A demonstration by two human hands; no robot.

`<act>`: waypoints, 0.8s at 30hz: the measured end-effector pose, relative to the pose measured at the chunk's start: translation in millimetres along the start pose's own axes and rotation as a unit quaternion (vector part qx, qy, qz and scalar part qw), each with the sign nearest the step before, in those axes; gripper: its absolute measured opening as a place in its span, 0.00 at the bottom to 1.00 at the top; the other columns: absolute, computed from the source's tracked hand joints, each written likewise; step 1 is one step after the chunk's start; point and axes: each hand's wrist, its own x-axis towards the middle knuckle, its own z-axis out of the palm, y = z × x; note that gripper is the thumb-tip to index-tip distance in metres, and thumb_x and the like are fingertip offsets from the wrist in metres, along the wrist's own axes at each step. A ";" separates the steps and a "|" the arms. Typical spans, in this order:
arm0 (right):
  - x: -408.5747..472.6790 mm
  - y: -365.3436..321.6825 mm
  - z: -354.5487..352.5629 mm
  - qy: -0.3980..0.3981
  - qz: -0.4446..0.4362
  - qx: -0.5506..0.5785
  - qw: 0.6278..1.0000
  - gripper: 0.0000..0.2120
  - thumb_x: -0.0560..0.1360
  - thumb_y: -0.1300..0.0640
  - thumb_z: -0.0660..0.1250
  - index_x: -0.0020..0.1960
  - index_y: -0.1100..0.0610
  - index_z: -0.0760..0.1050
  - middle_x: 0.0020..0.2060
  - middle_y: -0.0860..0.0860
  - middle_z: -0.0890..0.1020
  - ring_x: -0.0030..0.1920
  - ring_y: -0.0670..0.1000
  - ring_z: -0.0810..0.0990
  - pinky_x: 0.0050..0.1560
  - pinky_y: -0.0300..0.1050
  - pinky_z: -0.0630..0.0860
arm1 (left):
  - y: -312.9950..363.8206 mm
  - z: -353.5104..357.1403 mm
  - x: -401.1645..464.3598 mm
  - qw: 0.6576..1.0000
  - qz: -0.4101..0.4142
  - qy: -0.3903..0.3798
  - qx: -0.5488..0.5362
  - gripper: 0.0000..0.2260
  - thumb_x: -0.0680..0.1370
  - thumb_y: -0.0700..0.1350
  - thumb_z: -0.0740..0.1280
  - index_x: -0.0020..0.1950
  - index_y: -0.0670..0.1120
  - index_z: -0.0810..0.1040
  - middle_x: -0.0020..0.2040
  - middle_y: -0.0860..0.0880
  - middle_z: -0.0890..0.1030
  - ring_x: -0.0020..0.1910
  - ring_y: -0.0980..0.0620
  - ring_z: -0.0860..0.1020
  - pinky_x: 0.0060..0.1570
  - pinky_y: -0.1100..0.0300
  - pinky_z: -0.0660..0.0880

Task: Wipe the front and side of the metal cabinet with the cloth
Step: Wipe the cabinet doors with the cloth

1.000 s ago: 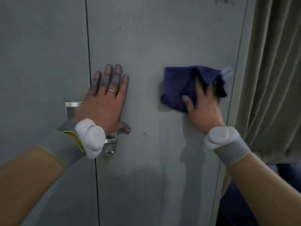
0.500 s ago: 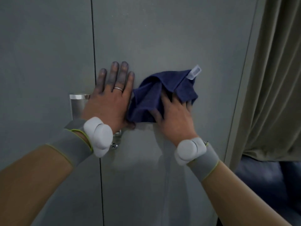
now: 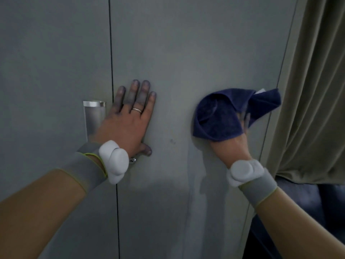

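Note:
The grey metal cabinet (image 3: 186,53) fills the view, seen from the front. My right hand (image 3: 229,150) presses a dark blue cloth (image 3: 218,118) against the right door, close to the door's right edge. The cloth folds over my fingers and hides most of them. My left hand (image 3: 128,124) lies flat on the same door, fingers straight and spread, just right of the seam (image 3: 112,53) between the two doors. The cabinet's side is hidden from here.
A silver handle (image 3: 94,116) sits on the left door beside my left hand, with a small metal lock (image 3: 133,160) under my wrist. An olive curtain (image 3: 313,90) hangs right of the cabinet. Something dark blue (image 3: 308,202) lies low behind my right forearm.
My right hand swept the cloth left until it reached my left hand, then back right toward the door's edge. My left hand stayed flat on the door.

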 end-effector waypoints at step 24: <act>-61.3 -54.4 35.9 0.027 -0.106 0.058 0.992 0.35 0.72 0.40 0.58 0.74 0.52 0.52 0.72 0.60 0.57 0.72 0.63 0.52 0.73 0.55 0.43 | 10.3 11.3 -18.7 1.000 0.007 0.003 0.006 0.63 0.59 0.68 0.72 0.75 0.38 0.36 0.77 0.37 0.38 0.75 0.36 0.38 0.73 0.40 0.39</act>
